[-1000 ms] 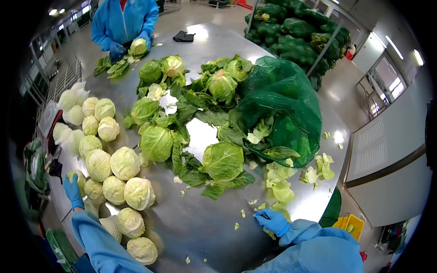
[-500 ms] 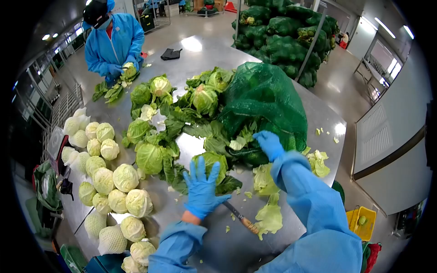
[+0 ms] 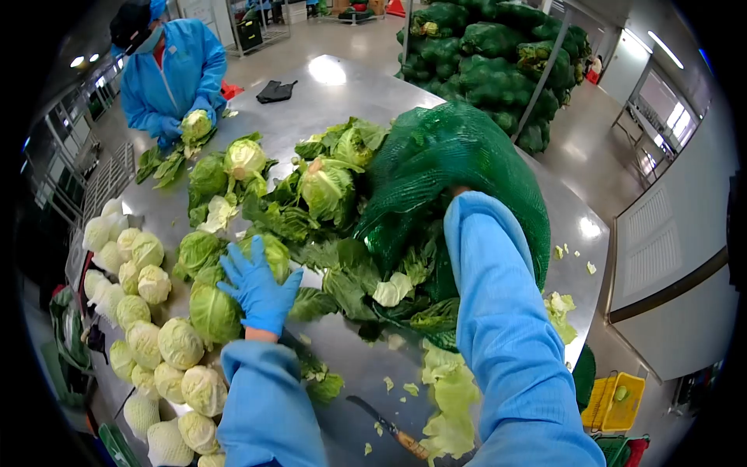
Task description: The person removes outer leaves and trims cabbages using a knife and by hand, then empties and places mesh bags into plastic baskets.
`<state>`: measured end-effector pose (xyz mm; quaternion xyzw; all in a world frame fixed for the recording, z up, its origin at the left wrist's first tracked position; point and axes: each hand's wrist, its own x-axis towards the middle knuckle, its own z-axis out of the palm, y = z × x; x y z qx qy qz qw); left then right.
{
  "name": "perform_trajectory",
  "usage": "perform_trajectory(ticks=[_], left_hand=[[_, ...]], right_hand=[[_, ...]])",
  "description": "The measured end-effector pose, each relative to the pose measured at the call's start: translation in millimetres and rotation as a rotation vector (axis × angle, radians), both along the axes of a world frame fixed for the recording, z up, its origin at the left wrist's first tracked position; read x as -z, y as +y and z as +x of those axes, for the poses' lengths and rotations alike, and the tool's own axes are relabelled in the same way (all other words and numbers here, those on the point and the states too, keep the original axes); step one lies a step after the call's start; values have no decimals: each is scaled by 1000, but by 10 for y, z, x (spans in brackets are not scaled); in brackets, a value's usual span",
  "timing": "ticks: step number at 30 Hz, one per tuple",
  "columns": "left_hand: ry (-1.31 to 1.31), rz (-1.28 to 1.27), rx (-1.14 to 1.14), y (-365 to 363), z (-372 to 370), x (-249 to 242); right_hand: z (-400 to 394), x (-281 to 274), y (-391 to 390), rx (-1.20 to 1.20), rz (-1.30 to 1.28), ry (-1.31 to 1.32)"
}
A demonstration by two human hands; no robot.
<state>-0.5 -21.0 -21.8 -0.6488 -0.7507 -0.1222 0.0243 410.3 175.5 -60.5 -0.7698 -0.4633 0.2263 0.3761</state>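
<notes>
My left hand (image 3: 263, 292), in a blue glove, is spread wide against a green cabbage (image 3: 274, 255). Another leafy cabbage (image 3: 214, 310) lies just left of its fingers. My right arm, in a blue sleeve (image 3: 498, 288), reaches into the mouth of a green mesh bag (image 3: 459, 140). The bag hides that hand and whatever it touches. Loose outer leaves (image 3: 362, 284) lie in front of the bag's mouth. A knife (image 3: 393, 430) with a curved blade and wooden handle rests on the table near me, apart from both hands.
Trimmed pale cabbages (image 3: 180, 342), some in white foam nets, crowd the table's left side. Untrimmed cabbages (image 3: 327, 189) lie farther back. A co-worker (image 3: 171, 74) holds a cabbage across the metal table (image 3: 354, 86). Stacked full mesh bags (image 3: 490, 62) and a yellow basket (image 3: 622, 401) stand beyond.
My left hand has moved leftward to the cabbages, and a cabbage now lies against it. My right hand has gone from the bag's mouth to deep inside. The whole view has shifted somewhat.
</notes>
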Motion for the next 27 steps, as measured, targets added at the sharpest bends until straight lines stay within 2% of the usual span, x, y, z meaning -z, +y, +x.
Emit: perform_trajectory(ticks=[3, 6, 8, 10, 12, 14, 16, 18, 19, 22, 23, 24, 27], left_hand=[[88, 417, 141, -41, 248, 55], [-370, 265, 836, -136, 665, -111], [-386, 332, 1289, -220, 1045, 58], [-394, 170, 1446, -332, 1327, 116], [-458, 30, 1281, -260, 1444, 307], [-485, -109, 1133, -106, 1557, 527], [-606, 64, 907, 1, 1568, 682], [-619, 212, 692, 84, 1556, 734], [-1068, 226, 638, 96, 1568, 492], [-436, 396, 493, -94, 1660, 288], [-537, 235, 502, -221, 1752, 179], [-392, 388, 551, -266, 1819, 262], [-394, 54, 707, -389, 1959, -3]], right_hand=[[-174, -84, 152, -78, -3, -231], [-377, -80, -98, -248, -5, -385], [-402, -67, -498, -370, 0, -461], [-316, -157, -923, -432, 6, -476], [-168, -274, -880, -396, 14, -472], [-201, -175, -495, -338, 20, -484], [-327, -25, -440, -357, -20, -497], [-349, 42, -803, -412, -22, -491], [-282, 54, -949, -419, -12, -488], [26, 72, -1035, -324, 12, -491], [125, 99, -900, -270, 21, -498], [225, 143, -763, -218, 11, -494], [571, 229, -373, -75, -21, -478]])
